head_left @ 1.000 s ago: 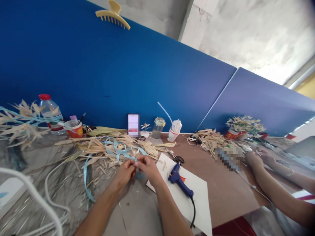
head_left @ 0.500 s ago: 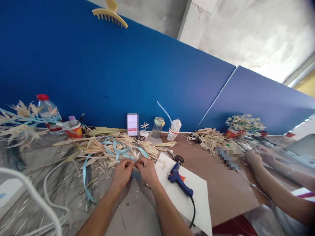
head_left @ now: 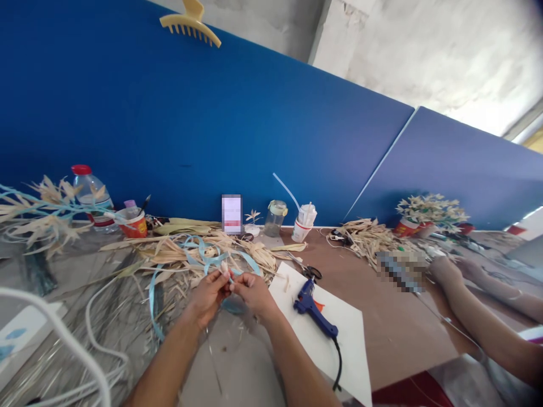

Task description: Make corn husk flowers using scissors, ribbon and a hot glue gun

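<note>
My left hand (head_left: 207,294) and my right hand (head_left: 253,291) meet fingertip to fingertip over the table, both pinched on a small pale straw piece (head_left: 224,270) wrapped with light blue ribbon (head_left: 199,255). The ribbon loops away over a heap of dried straw leaves (head_left: 186,251) just behind my hands. A blue glue gun (head_left: 311,308) lies on a white sheet (head_left: 339,339) to the right of my right hand. Small scissors (head_left: 309,271) lie past the gun.
A blue partition (head_left: 212,130) stands behind the table, a yellow hair claw (head_left: 190,21) on its top. Along it: a water bottle (head_left: 91,195), red cup (head_left: 133,223), jar (head_left: 275,217), paper cup (head_left: 302,223). Another person's arms (head_left: 475,305) work at right near more straw (head_left: 367,240). White cable (head_left: 63,339) at left.
My hands stayed together on the piece, shifting slightly left as the view tilted; the fingers have turned the piece a little.
</note>
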A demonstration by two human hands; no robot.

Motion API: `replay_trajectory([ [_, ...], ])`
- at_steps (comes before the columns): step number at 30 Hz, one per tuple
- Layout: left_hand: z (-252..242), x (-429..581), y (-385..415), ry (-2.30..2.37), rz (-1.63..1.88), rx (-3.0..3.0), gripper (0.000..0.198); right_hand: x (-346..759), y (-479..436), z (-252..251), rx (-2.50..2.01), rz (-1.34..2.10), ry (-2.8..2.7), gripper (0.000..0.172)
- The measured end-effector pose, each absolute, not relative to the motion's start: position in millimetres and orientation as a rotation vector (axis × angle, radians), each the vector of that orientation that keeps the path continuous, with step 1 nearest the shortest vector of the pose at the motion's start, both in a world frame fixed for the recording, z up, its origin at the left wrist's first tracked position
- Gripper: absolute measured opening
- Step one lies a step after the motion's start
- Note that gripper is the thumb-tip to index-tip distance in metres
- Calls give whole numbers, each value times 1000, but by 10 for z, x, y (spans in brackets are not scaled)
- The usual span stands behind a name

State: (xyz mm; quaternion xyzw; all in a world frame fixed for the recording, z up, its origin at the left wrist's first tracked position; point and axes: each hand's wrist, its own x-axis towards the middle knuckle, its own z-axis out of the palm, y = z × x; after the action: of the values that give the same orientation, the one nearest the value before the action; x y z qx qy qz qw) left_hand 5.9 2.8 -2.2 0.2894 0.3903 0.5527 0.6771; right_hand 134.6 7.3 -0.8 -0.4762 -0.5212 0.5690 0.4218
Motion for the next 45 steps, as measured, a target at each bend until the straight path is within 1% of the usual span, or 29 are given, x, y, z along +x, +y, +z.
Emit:
replay_trajectory([
  [7,-35,-30,42,868,1204,644,30,1304,56,-62,-1194,1652,-1125,21],
  [13,-9,-60,46,893,1185,659,35,1325,38,-42,-1069,1844,-1010,31],
  [16,7,-67,51,893,1172,675,38,1366,53,-11,-957,2060,-911,32],
  [18,7,-70,55,890,1152,688,39,1382,70,-8,-939,2128,-878,31],
  [21,-21,-57,62,922,1116,717,38,1363,79,-34,-1031,2051,-903,31],
  [25,-65,-10,60,994,1114,789,37,1287,49,-56,-1196,1731,-1053,27],
  [27,-51,13,46,991,1131,788,37,1263,35,-42,-1209,1645,-1088,25],
  [31,53,27,-1,830,1185,695,33,1291,34,14,-1083,1750,-993,23],
  [35,97,19,-22,727,1183,597,25,1351,41,58,-937,1853,-894,28],
  [38,47,23,-14,723,1137,578,24,1356,40,55,-902,1884,-867,33],
  [41,-8,29,-1,737,1128,603,25,1331,40,18,-931,1834,-912,36],
  [45,-26,23,10,761,1130,622,26,1301,53,-42,-1031,1648,-1023,36],
])
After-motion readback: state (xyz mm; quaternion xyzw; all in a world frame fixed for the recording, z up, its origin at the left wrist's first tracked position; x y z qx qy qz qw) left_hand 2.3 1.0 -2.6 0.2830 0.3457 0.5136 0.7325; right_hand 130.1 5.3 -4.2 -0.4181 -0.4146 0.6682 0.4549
